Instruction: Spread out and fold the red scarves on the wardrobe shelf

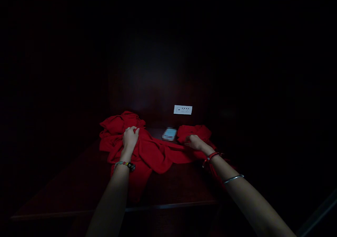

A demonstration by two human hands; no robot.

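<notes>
A large red cloth [158, 156] lies rumpled across a dark wooden tabletop, its folds heaped on the left and at the right. My left hand [130, 138] is closed on the left heap, fingers curled into the fabric. At the right heap, my right hand [194, 142] pinches the cloth, with its fingertips partly lost in shadow. A band of fabric stretches between both hands. Whether it is one piece or several I cannot tell. Beaded and metal bracelets circle my wrists.
Behind the cloth, between my hands, lies a small pale blue, pixelated flat object [169, 134]. A white socket panel [183, 110] is set in the dark back wall. The tabletop's front edge [168, 205] runs below my hands. Deep darkness hides the surroundings.
</notes>
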